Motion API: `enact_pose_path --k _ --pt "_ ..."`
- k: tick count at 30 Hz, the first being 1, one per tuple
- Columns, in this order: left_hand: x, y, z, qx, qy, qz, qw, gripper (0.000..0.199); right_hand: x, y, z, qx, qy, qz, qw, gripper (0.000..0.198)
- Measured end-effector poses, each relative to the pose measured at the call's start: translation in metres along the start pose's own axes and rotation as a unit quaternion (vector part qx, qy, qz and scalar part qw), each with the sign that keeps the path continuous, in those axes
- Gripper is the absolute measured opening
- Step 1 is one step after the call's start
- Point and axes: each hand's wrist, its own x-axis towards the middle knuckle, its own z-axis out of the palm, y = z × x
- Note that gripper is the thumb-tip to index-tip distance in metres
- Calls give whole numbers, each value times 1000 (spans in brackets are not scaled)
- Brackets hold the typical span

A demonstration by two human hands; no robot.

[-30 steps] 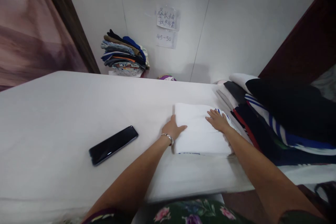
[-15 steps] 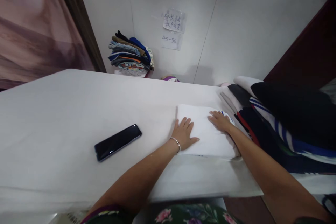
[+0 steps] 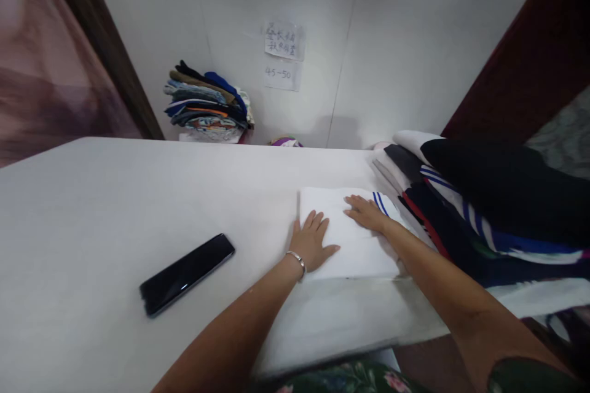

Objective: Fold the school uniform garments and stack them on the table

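Note:
A folded white garment [image 3: 353,252] with two blue stripes at its upper right corner lies flat on the white table. Spread over its left edge is my left hand [image 3: 311,241], palm down, with a silver bracelet at the wrist. My right hand [image 3: 366,214] rests flat on the upper right part of the garment, just left of the stripes, its fingers stretched out to the left. Neither hand grips the cloth.
A dark phone [image 3: 187,273] lies on the table [image 3: 115,196] to the left. Piled clothes [image 3: 498,196] crowd the right side. Behind the far edge are another clothes stack [image 3: 209,101] and handwritten paper signs [image 3: 283,55] on the wall.
My right hand has slid left over the garment, baring more of the blue stripes. My left hand stays on the left edge. The whole view has shifted a little.

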Motion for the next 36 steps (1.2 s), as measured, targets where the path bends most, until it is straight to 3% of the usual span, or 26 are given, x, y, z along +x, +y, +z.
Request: enact_pose_path --k 4,7,9,12,16,18,22,27,32,36 --pt "1 0 -2 23 -7 1 1000 74 -35 43 -16 63 113 69 989 64" --pt "2 0 -3 25 -5 -4 1000 72 -71 75 -11 201 163 184 948 68" --pt "2 -1 -2 27 2 -1 1000 70 -94 86 -3 297 190 243 904 68" --pt "3 -2 0 33 14 6 999 69 -124 85 9 430 236 259 832 67" --pt "3 -4 1 33 27 11 999 69 -152 68 15 613 253 278 695 62" --pt "3 -5 1 31 31 13 999 68 -162 58 14 678 231 271 643 50" --pt "3 -5 0 34 34 17 999 68 -173 45 9 728 170 238 621 27" --pt "3 -5 -1 34 29 10 999 68 -169 41 5 775 88 234 580 30" --pt "2 -5 -1 26 26 7 999 69 -163 39 9 829 97 176 523 35" --pt "2 -5 -1 29 30 9 999 68 -158 38 10 836 109 190 504 37"
